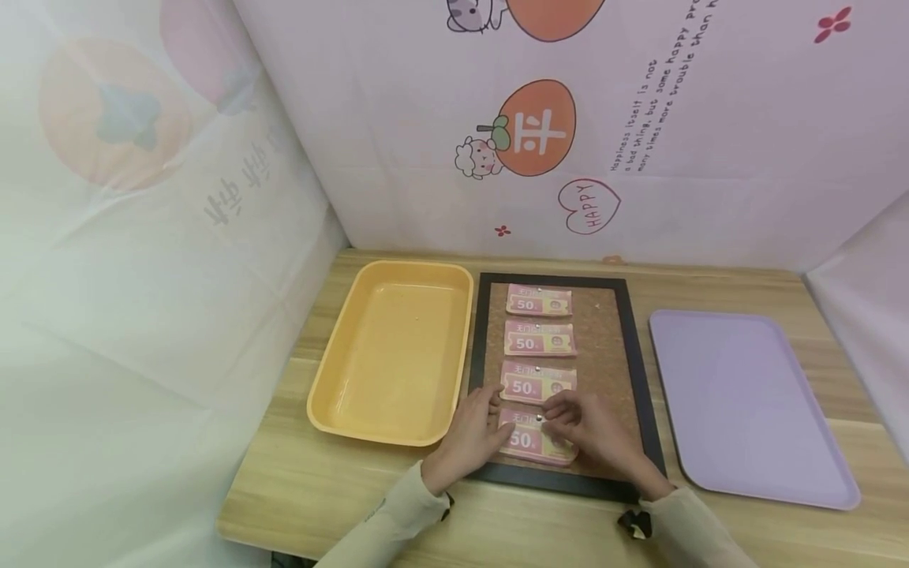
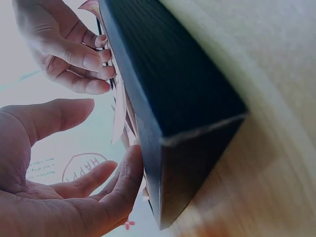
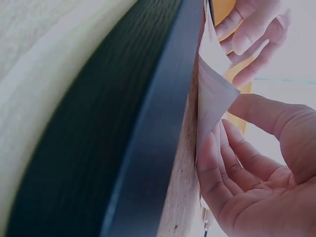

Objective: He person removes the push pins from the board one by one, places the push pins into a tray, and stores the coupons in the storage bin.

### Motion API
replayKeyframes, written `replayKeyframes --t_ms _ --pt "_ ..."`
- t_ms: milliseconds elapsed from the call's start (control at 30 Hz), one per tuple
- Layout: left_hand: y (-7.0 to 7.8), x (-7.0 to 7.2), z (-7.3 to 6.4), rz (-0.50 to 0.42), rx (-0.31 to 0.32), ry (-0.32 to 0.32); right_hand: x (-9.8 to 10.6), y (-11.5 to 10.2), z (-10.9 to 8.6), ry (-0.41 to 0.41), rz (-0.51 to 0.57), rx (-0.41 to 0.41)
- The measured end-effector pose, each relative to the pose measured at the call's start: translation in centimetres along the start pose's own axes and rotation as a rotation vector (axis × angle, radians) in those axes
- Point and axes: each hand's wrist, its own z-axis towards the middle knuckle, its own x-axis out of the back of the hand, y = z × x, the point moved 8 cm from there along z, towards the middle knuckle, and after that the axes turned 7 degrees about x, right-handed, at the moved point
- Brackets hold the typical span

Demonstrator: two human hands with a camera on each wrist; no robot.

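Observation:
Pink-and-yellow paper coupons lie in a column on a black-framed cork board (image 1: 604,347), each with a small pin near its top. Over the left edge of the lowest coupon (image 1: 524,442) is my left hand (image 1: 472,430), its thumb and fingers spread apart. From the right, my right hand (image 1: 589,430) reaches over the same coupon, fingertips close beside its silvery pin (image 1: 539,418). In the right wrist view a coupon's corner (image 3: 217,94) lifts off the board by my right thumb (image 3: 256,111), with the other fingers lower along the paper.
Left of the board stands a deep yellow tray (image 1: 323,386). A shallow purple tray (image 1: 746,394) lies to the right. The wooden table (image 1: 284,473) meets a printed white cloth (image 1: 426,205) at the back and sides.

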Motion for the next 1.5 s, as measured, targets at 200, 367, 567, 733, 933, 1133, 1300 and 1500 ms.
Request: replayKeyframes --t_ms 200,367,567,733,933,1133,1300,1500 --pt "-0.19 -0.16 0.26 -0.046 0.009 -0.015 -0.1 0.03 0.14 0.001 0.006 -0.039" --pt "-0.32 -0.26 0.28 -0.085 0.017 -0.028 -0.21 0.01 0.22 0.007 0.006 -0.068" --pt "-0.38 -0.45 0.33 -0.116 0.005 -0.035 -0.3 -0.03 0.18 0.02 0.014 -0.068" --pt "-0.39 -0.58 0.36 -0.109 -0.007 -0.034 -0.44 -0.07 0.18 0.035 0.018 -0.096" --pt "-0.35 -0.65 0.36 -0.083 -0.02 -0.029 -0.55 -0.17 0.22 0.046 0.017 -0.136" --pt "-0.4 -0.73 0.34 -0.082 -0.018 -0.032 -0.6 -0.14 0.29 0.065 -0.005 -0.164" --pt "-0.29 -0.7 0.35 -0.085 -0.025 -0.036 -0.61 -0.21 0.31 0.079 -0.004 -0.167" --pt "-0.26 -0.75 0.29 -0.068 -0.028 -0.049 -0.87 -0.3 0.46 0.071 0.017 -0.16"
